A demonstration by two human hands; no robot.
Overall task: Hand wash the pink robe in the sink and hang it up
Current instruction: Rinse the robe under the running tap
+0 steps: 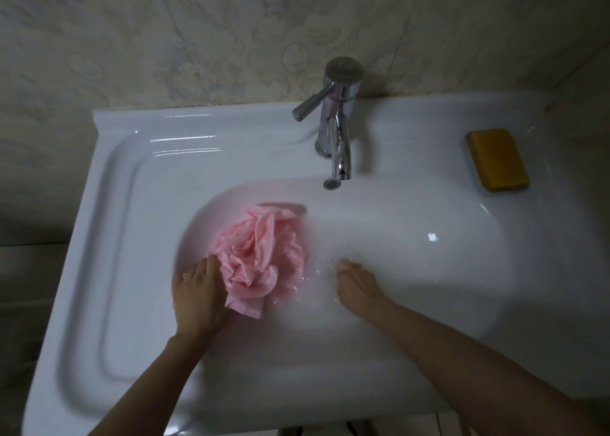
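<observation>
The crumpled pink satin robe (260, 254) lies bunched in the left half of the white ceramic sink (429, 270), in shallow water. The left hand (198, 295) grips its near-left edge with bent fingers (211, 265). The right hand (358, 287), just beside the cloth and apart from it, dips loosely bent, empty fingers (346, 265) into the water.

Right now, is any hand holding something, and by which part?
The left hand grips the pink robe at its near left edge; the right hand holds nothing.

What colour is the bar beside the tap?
The bar is mustard yellow; head view.
</observation>
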